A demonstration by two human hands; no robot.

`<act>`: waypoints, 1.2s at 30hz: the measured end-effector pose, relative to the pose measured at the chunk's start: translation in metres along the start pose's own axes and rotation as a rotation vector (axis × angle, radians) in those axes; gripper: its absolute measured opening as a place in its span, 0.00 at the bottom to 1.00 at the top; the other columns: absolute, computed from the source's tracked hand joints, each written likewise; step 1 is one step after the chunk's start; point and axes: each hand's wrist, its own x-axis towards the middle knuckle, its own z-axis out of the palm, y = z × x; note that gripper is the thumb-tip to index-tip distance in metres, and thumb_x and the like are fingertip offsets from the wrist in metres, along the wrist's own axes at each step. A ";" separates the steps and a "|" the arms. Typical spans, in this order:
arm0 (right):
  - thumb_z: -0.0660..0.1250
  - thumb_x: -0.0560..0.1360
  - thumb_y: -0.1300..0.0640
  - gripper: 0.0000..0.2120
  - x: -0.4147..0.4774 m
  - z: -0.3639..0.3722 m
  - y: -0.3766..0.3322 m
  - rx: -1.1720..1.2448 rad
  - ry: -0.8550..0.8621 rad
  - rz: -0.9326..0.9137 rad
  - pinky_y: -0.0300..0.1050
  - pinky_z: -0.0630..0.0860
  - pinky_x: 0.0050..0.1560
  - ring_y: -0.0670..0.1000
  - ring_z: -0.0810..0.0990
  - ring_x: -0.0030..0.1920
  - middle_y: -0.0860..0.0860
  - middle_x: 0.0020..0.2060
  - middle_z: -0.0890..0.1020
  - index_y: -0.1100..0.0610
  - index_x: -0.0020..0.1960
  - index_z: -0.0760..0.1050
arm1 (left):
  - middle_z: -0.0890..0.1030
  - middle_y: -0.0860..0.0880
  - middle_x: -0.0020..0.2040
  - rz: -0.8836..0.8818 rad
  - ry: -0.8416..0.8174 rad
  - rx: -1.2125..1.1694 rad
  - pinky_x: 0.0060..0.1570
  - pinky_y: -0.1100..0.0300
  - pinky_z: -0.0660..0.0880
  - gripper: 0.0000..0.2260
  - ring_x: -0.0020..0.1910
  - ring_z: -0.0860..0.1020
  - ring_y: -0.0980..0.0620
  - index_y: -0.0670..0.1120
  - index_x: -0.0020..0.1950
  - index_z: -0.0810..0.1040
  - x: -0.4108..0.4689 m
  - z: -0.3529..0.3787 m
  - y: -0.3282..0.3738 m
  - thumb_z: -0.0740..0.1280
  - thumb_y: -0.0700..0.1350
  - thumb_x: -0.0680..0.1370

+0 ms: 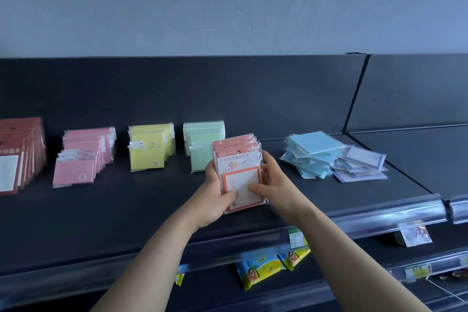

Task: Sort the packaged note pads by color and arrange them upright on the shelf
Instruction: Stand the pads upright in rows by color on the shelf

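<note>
2 hands (215, 192) grip orange note pads (239, 172) upright.

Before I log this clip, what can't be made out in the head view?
Head view, all of it:
orange pad stack: pack count and bottom edge, hidden by its front pack, the left hand and the right hand.
red pad row: cut off by the left frame edge.
price tag: print too small.
snack packets: tops hidden behind the shelf rail.
</note>
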 end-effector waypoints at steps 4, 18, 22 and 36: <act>0.65 0.73 0.72 0.25 0.002 0.000 -0.006 -0.123 0.049 -0.051 0.50 0.75 0.63 0.47 0.79 0.59 0.48 0.58 0.81 0.53 0.65 0.69 | 0.71 0.56 0.66 0.037 0.044 0.046 0.61 0.62 0.70 0.29 0.61 0.73 0.57 0.51 0.74 0.47 0.006 -0.003 0.002 0.62 0.43 0.81; 0.64 0.74 0.66 0.26 0.024 -0.016 -0.006 -0.381 0.047 0.038 0.33 0.72 0.56 0.42 0.76 0.58 0.44 0.59 0.77 0.53 0.70 0.63 | 0.72 0.52 0.65 -0.017 0.111 0.164 0.58 0.60 0.70 0.18 0.60 0.74 0.52 0.48 0.69 0.61 0.047 0.008 -0.002 0.61 0.47 0.81; 0.62 0.75 0.65 0.27 0.045 -0.035 -0.008 -0.405 0.053 0.095 0.30 0.70 0.46 0.42 0.75 0.55 0.44 0.58 0.77 0.52 0.71 0.60 | 0.75 0.46 0.63 -0.087 0.158 0.141 0.53 0.58 0.72 0.15 0.57 0.77 0.48 0.45 0.65 0.63 0.078 0.025 0.010 0.62 0.44 0.81; 0.60 0.76 0.64 0.23 0.118 -0.095 0.005 -0.425 0.128 0.163 0.41 0.70 0.55 0.48 0.74 0.59 0.47 0.60 0.76 0.53 0.69 0.62 | 0.74 0.49 0.65 -0.105 0.307 0.052 0.51 0.61 0.67 0.22 0.54 0.73 0.52 0.46 0.73 0.59 0.172 0.056 0.027 0.62 0.43 0.81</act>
